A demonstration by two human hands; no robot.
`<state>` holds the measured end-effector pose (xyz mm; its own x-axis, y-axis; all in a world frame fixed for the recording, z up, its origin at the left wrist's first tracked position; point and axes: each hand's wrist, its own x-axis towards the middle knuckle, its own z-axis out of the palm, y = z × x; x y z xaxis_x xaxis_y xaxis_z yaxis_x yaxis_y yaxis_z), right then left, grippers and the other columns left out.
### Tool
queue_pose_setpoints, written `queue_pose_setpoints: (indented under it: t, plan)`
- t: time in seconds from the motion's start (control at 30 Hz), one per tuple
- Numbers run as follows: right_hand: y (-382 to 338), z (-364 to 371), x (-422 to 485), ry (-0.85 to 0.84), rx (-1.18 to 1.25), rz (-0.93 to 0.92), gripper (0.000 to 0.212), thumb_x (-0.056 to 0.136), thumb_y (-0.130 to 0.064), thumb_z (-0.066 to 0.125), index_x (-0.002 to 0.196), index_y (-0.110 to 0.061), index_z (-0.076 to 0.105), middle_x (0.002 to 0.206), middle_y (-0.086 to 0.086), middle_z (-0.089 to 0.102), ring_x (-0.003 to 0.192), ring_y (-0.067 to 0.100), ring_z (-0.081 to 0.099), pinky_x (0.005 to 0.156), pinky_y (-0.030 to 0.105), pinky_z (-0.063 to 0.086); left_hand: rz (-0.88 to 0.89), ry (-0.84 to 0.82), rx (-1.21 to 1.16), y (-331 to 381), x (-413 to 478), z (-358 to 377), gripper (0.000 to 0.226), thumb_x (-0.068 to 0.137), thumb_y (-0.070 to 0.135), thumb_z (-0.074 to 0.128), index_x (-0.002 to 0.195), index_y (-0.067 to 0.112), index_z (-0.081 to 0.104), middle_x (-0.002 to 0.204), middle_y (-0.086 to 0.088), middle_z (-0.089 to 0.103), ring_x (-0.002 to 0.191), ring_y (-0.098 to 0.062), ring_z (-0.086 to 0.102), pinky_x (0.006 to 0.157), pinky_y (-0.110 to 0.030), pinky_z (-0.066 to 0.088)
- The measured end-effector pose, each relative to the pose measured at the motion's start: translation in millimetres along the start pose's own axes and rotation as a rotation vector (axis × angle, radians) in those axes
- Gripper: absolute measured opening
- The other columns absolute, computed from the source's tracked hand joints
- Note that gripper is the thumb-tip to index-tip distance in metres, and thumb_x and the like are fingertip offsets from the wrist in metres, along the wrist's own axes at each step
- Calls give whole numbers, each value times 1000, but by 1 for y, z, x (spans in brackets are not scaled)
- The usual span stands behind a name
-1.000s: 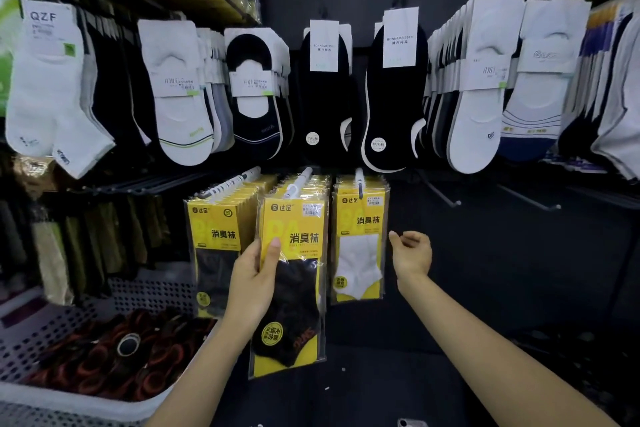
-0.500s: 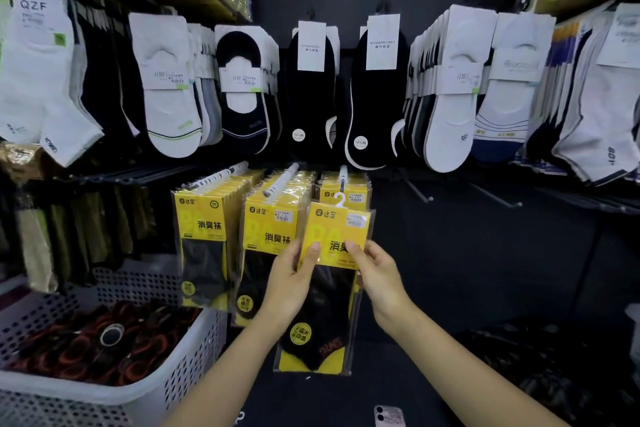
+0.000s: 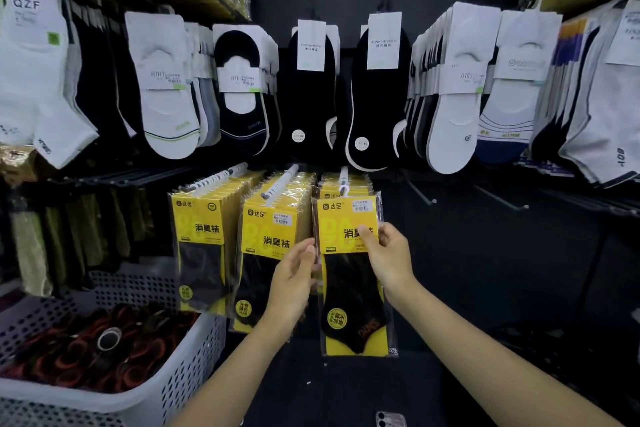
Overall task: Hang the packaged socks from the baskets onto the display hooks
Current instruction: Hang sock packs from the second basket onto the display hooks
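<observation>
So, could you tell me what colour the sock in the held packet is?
Black sock in the packet; head view.

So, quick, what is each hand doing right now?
Left hand: at the left edge of the sock pack; whether it grips cannot be told.
Right hand: closed, pinching the same pack's right side.

At ten o'clock, a white sock label [image 3: 31,10] reads "QZF". Near six o'clock, the yellow left pack [image 3: 199,222] and middle pack [image 3: 272,232] read "达足" and "消臭袜". The right pack [image 3: 341,218] shows "达足" and "消臭". Other labels are too blurred to read.
</observation>
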<state>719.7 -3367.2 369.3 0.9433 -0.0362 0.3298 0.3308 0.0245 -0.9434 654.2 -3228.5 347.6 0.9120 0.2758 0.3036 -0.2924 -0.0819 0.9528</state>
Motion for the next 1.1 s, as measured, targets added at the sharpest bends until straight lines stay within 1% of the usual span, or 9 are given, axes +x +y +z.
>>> queue_pose_setpoints:
  t: [0.07,0.17,0.3,0.4,0.57,0.67,0.8,0.97,1.1]
  plan:
    - [5,4,6,14,-7,21,5,94,-21,59,90,-21,62,95,1,71,91,15,68,82,30,55,-30,6,13,-4,6,1,33,100,29,42,130,21,51,107,8,62,96,-6,61,64,-8,49]
    - [14,8,19,52,-24,69,10,93,-24,60,86,-18,62,92,6,70,88,18,67,80,33,54,-83,-34,54,-9,17,7,41,100,34,40,140,23,40,133,3,53,113,-8,52,91,-20,42]
    - [28,11,39,138,-58,147,22,88,-34,66,85,-12,62,86,5,65,84,19,62,71,28,50,-113,-79,105,-13,34,21,53,100,38,39,149,23,25,148,4,36,124,-3,37,97,-19,27]
    - [40,12,53,164,-19,239,28,85,-35,70,97,-11,63,93,1,65,89,16,61,75,26,50,-117,-51,139,-19,49,28,57,100,39,39,150,19,20,154,1,30,138,-12,31,100,-21,25]
    - [62,7,61,223,-67,279,27,85,-30,70,100,-8,65,97,4,66,93,19,62,72,26,47,-112,-41,190,-30,67,36,60,100,40,39,151,21,15,156,-1,24,143,-17,24,114,-34,24]
    - [76,-7,53,195,-87,318,24,87,-25,69,102,-8,62,102,9,67,97,23,63,84,36,53,-127,-51,222,-36,69,38,62,100,39,38,152,22,10,158,-1,19,145,-18,18,117,-37,21]
    - [82,-36,20,76,-151,332,24,88,-22,68,107,-11,60,105,8,65,99,21,62,93,38,52,-161,-102,291,-51,52,36,65,99,43,39,152,20,10,159,-1,13,146,-18,14,118,-42,18]
    - [102,-80,-55,-188,-255,405,13,89,-22,67,99,-15,63,95,4,68,88,14,66,77,26,55,-214,-231,367,-97,-24,29,63,98,42,42,151,19,18,156,0,15,143,-17,19,116,-36,23]
    - [147,-125,-127,-397,-447,634,9,89,-23,66,94,-14,64,93,3,67,79,10,64,67,20,51,-436,-379,386,-157,-116,27,59,97,39,46,148,17,25,152,-1,22,140,-16,27,113,-29,27]
